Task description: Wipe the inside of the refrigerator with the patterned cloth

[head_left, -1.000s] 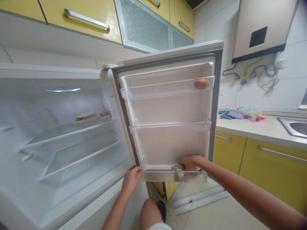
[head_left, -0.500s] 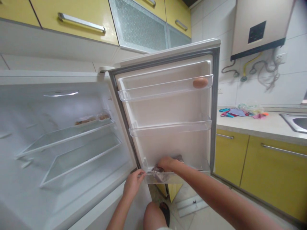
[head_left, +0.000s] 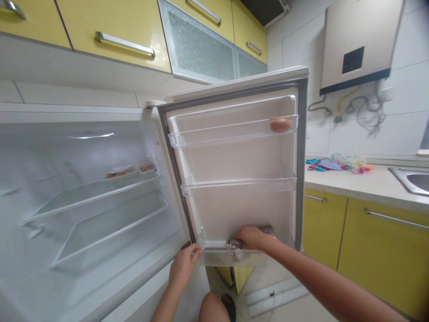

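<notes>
At the lower centre of the frame, cloth: a grey-brown cloth point(head_left: 233, 244) is seen bunched in the lower door bin point(head_left: 214, 258), partly hidden beneath the right hand point(head_left: 252, 237); its lower folds are seen through the clear front of the bin.

Right hand: the grip is closed over the cloth, with fingers pressed down on it; the fingertips themselves are hidden. The bin is reached from the lower right, with the forearm laid across its front edge.

Lie of the cloth: it is spread left to right, its longer extent roughly in line with the bin; one end is shown just left of the fingers, the other behind the wrist. The cloth is directly under the right grip, so by far the nearer hand is the right; the left is kept apart, near the bin's left end.

Left hand point(head_left: 182, 267): thumb and forefinger are held close together at the left end of the bin, by the hinge side; whether anything is pinched between them cannot be made out.

Fridge door point(head_left: 234, 210): it is swung wide across the centre, with a middle bin point(head_left: 234, 184) above the hands and a brown egg point(head_left: 280, 124) held in the upper bin point(head_left: 217, 138).

Bench point(head_left: 321, 180): coloured pieces point(head_left: 326, 164) are heaped at centre right, beside the sink point(head_left: 417, 182).
</notes>
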A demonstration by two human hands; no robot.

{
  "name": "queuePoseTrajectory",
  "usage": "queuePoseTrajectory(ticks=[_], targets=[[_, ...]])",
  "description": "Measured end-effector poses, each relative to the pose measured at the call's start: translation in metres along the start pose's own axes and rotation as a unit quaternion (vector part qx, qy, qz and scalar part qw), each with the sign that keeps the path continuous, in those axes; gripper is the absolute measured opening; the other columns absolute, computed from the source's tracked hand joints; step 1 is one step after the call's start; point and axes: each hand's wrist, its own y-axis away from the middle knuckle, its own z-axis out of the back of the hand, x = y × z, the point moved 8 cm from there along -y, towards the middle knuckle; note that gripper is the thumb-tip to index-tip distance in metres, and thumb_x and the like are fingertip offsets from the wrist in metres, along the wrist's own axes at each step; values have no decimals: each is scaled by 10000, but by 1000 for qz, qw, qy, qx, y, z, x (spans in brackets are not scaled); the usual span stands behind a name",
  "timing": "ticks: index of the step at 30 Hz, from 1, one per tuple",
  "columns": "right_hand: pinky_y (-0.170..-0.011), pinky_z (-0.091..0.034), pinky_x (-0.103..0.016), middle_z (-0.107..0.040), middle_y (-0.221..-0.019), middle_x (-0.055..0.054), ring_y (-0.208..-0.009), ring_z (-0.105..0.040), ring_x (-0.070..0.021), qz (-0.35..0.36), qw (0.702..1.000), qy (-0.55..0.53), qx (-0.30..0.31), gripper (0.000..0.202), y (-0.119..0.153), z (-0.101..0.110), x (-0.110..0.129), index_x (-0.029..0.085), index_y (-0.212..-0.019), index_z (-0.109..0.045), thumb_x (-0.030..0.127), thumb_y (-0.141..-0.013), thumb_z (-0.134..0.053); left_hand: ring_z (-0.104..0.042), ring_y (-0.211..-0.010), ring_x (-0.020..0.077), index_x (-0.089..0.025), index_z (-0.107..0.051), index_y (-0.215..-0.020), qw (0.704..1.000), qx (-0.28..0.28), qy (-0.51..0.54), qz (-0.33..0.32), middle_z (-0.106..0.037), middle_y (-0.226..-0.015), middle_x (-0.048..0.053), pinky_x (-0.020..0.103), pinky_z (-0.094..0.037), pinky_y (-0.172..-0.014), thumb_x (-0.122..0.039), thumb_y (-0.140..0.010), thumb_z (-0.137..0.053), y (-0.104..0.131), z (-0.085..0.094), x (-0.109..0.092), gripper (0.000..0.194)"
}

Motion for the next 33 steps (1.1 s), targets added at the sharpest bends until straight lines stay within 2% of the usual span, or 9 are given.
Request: queuePoseTrajectory(ticks=[4,8,11,14,17,19,22,28,33], targets=[[-872,-486,-365,-752,-1036,-112,-1028,-670,-274,-6,999,40,-22,263,41,10,-34,217,-1003,-759,161,-807,-593,-712,-913,217,-260,-711,-907,1000,-1,5,-3,-790,-1006,43,289,-473,-834,-445,-873,-481,-3,-3,0,297],[-922,-435,-410,-704,-1090,-138,-1108,-593,-291,-11,994,70,-78,273,61,35,-46,217,-1061,-728,213,-918,-495,-715,-892,219,-258,-723,-902,1000,-4,15,-6,-794,-978,44,291,-484,-840,-448,-867,-491,-6,-5,-1,302],[-934,-399,-425,-683,-1176,-138,-1113,-555,-284,4,976,115,-187,330,72,72,-44,229,-1197,-672,281,-975,-434,-719,-891,218,-253,-730,-911,1000,-4,19,-1,-797,-971,43,292,-492,-833,-425,-868,-494,-7,-6,-2,295],[-1017,-325,-439,-620,-1370,-116,-1223,-491,-277,7,930,164,-330,421,91,114,-45,255,-1360,-578,244,-1010,-345,-719,-876,210,-255,-736,-910,1000,-13,15,4,-798,-973,42,286,-496,-817,-417,-868,-508,-7,-6,-4,284],[-1070,-254,-445,-605,-1413,-66,-1257,-468,-264,-41,891,168,-420,489,103,135,-57,317,-1420,-529,170,-1000,-326,-720,-873,206,-256,-740,-897,1000,-20,14,6,-798,-979,43,280,-494,-811,-416,-863,-523,-6,-6,-6,272],[-1084,-237,-455,-622,-1386,-65,-1247,-473,-266,-79,879,156,-444,506,103,132,-65,324,-1412,-541,144,-983,-344,-720,-873,207,-252,-738,-894,1000,-18,20,7,-797,-989,44,281,-493,-813,-418,-864,-522,-5,-6,-6,274],[-1081,-256,-463,-601,-1398,-96,-1276,-451,-280,-87,887,133,-433,499,87,103,-66,282,-1397,-560,130,-952,-395,-722,-897,209,-246,-733,-915,1000,-14,18,2,-796,-1007,48,282,-487,-823,-420,-880,-506,-4,-7,-6,289],[-907,-357,-381,-677,-1192,-73,-1083,-531,-223,131,951,134,-246,289,42,28,-37,261,-1199,-661,242,-961,-498,-710,-955,178,-240,-737,-957,1000,-9,-30,-5,-796,-1033,45,246,-462,-818,-360,-909,-511,-5,-7,-11,261],[-824,-362,-356,-701,-1009,-31,-972,-538,-204,206,938,188,-207,181,26,36,-23,253,-979,-701,309,-968,-530,-707,-936,167,-245,-744,-966,999,-5,-44,8,-798,-1014,34,236,-449,-787,-342,-912,-535,-6,-9,-16,237]])
